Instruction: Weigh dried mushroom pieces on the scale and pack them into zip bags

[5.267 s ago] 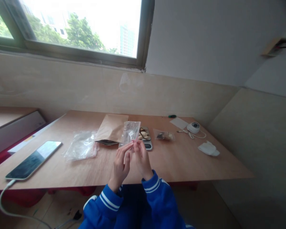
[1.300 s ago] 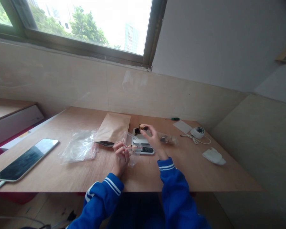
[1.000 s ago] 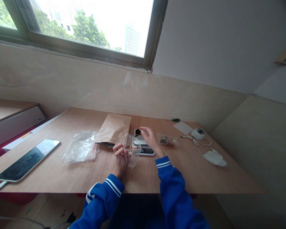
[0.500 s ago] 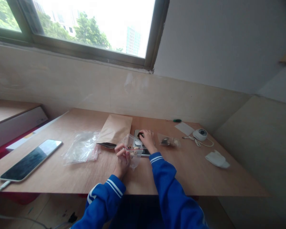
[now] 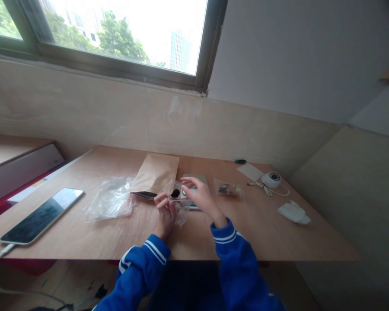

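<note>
Over table (image 5: 240, 233), head view: L hand (image 5: 165, 211) pinches clear zip bag (image 5: 182, 217), mouth unsealed, dark piece (image 5: 175, 193) at opening, maybe not fully in; R hand (image 5: 200, 195) loosely open nearby, nothing seen in fingers, partly blocking scale (image 5: 201, 177). Filled bag (image 5: 227, 189) R of scale, seal can't tell; kraft pouch (image 5: 157, 172) & spare bags (image 5: 108, 201) to L
</note>
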{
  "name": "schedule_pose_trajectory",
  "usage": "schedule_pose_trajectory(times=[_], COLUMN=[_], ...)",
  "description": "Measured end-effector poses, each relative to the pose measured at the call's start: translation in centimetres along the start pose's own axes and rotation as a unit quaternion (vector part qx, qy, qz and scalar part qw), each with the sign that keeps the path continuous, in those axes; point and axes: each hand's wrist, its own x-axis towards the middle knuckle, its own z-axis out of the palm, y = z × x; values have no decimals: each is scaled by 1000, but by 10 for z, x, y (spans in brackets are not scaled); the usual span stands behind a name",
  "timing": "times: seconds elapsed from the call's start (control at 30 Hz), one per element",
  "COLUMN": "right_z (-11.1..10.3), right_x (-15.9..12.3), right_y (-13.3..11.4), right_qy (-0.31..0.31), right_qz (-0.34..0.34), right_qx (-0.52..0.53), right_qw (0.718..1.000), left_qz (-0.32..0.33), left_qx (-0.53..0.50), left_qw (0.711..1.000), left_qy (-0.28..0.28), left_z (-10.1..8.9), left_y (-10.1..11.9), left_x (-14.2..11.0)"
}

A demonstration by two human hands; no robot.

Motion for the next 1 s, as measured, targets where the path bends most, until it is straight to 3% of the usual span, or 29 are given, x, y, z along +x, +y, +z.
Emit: schedule_pose_trajectory(times=[0.17, 0.37, 0.47, 0.6, 0.7, 0.87, 1.0], right_z=[7, 43, 51, 45, 34, 20, 20], right_x=[-27, -66, -68, -65, -68, -78, -85], right_y=[14, 39, 36, 32, 33, 40, 51], right_qy=[151, 84, 99, 132, 136, 111, 95], right_qz=[24, 130, 145, 149, 145, 134, 133], right_qx=[-10, 120, 180, 244, 276, 338, 336], right_qw=[988, 981, 968, 949, 940, 925, 928], left_qz=[-32, -2, 20, 18, -25, -167, -234], left_qx=[7, -8, -18, -29, -8, 1, -63], left_qw=[999, 1000, 999, 997, 998, 985, 958], left_qy=[5, 6, -24, -64, -58, -46, -152], left_z=[0, 0, -4, -9, -10, -9, -12], left_y=[-2, -3, 0, 7, 10, 11, 15], left_x=[-1, -1, 0, 2, 5, 13, 17])
